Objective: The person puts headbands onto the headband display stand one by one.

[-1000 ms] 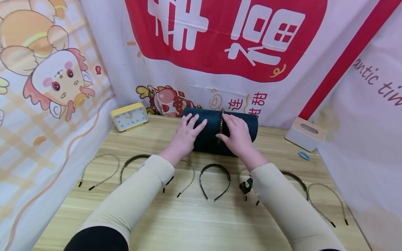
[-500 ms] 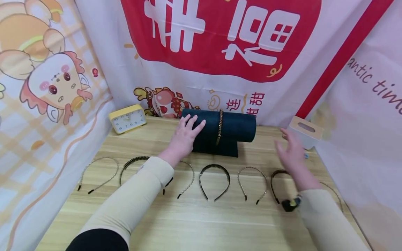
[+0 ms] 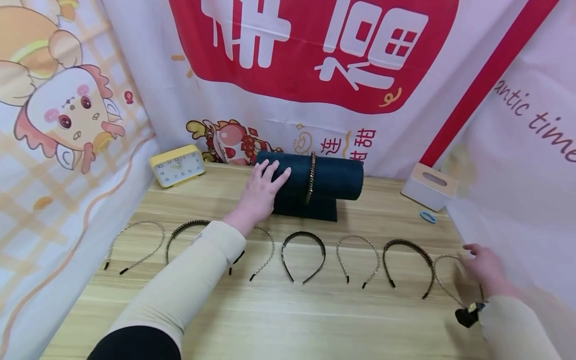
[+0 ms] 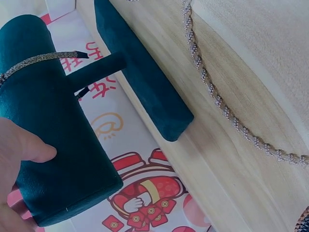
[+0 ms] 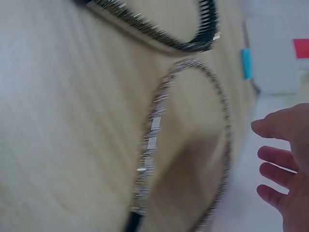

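Observation:
My left hand (image 3: 260, 192) holds the left end of a dark teal velvet headband stand (image 3: 338, 176). In the left wrist view, its thumb (image 4: 38, 147) lies on the roll and the other fingers are at the roll's end, partly hidden. A gold-and-dark beaded headband (image 3: 311, 177) sits around the middle of the roll. My right hand (image 3: 488, 267), holding nothing, is above the table's right edge, over the far side of a thin beaded headband (image 3: 443, 280). Its fingers are loosely bent and apart in the right wrist view.
More headbands lie in a row: a dark one (image 3: 303, 235), a thin one (image 3: 357, 237) and a wide dark one (image 3: 407, 245), with others at left partly under the left sleeve. A yellow clock (image 3: 177, 167), a tissue box (image 3: 429, 187) and a blue ring (image 3: 427, 217) stand or lie behind.
My right hand has left the headband on the stand and moved right and towards me, to the table's right edge. The left hand stays on the stand.

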The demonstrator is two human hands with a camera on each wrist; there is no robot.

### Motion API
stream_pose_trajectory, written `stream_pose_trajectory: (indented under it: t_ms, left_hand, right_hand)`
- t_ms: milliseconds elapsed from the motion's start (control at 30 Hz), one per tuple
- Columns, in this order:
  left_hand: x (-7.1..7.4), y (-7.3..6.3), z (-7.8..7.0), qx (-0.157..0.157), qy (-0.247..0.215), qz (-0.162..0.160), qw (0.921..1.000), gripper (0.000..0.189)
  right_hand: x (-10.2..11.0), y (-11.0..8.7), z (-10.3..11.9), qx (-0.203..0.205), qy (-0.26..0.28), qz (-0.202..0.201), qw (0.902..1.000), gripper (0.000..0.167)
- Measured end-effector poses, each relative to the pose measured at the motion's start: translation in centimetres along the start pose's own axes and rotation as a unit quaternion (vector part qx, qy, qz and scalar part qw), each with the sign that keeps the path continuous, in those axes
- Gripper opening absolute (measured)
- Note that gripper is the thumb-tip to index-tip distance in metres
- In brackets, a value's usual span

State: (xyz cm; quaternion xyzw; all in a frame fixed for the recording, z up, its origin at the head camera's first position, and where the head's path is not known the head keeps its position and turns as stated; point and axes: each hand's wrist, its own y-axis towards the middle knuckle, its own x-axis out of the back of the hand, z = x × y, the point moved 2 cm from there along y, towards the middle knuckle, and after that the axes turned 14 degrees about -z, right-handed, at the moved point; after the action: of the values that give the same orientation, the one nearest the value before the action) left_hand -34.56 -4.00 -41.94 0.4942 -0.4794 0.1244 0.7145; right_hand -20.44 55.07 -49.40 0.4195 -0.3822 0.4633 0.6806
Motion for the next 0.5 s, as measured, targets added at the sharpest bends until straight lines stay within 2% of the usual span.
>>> stream_pose_trajectory:
  t_ms: [133, 233, 333, 500]
  left_hand:
    - [0.2, -0.1, 0.2, -0.004, 0.005, 0.0, 1.0, 0.081]
    - [0.2, -0.1, 0.3, -0.007, 0.003, 0.002, 1.0, 0.081]
    - [0.2, 0.0, 0.2, -0.007, -0.001, 0.001, 1.0, 0.081]
    - [0.1, -0.1, 0.2, -0.008, 0.001, 0.002, 1.0, 0.08]
  right_hand:
    - [-1.9, -0.3, -1.0, -0.004, -0.009, 0.028, 0.9996, 0.039]
    - [-2.7, -0.5, -1.5, -0.012, -0.02, 0.024, 0.9994, 0.034]
    - [-3.0, -0.6, -2.0, -0.008, -0.044, 0.007, 0.999, 0.026]
    - [-3.4, -0.7, -3.0, 0.008, -0.097, 0.026, 0.9949, 0.018]
